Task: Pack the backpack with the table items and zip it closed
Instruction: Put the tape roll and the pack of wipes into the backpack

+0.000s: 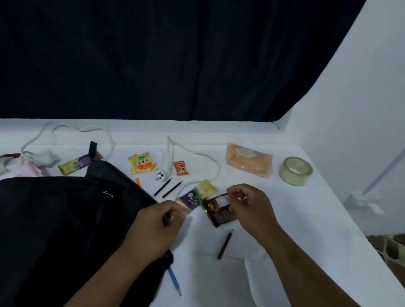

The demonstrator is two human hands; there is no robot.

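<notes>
We have the black fabric backpack (51, 218) lying flat at the near left corner of the white-covered table (299, 235), soft and slumped, with most items not yet packed. Our left hand (158, 227) rests at its right edge with fingers curled; it looks to pinch the bag's fabric or zip there, though we cannot tell which. Our right hand (248, 206) pinches the upper edge of a small dark brown foil snack packet (218, 213) between thumb and fingertips, the packet's lower end close to the table near its middle.

We judge this packet light, thin and crinkly, a little slippery, so a pinch at its sealed edge should do, and squeezing the middle could crush what is inside. Just beside it lies a purple and cream wrapped bar (192, 197), likewise light and best taken by an end. The thin dark pencils (168, 188) and the blue pencil (174, 282) at the near edge are stiff and will roll; we would gather them lengthwise. The roll of clear tape (295, 171) toward the far right corner is rigid and easy to hook through its hole. The peach soft wipes pack (248, 162) beside it will sag, so we would take it across its width. The white cord (191, 157) is limp and should be bunched up first.
</notes>
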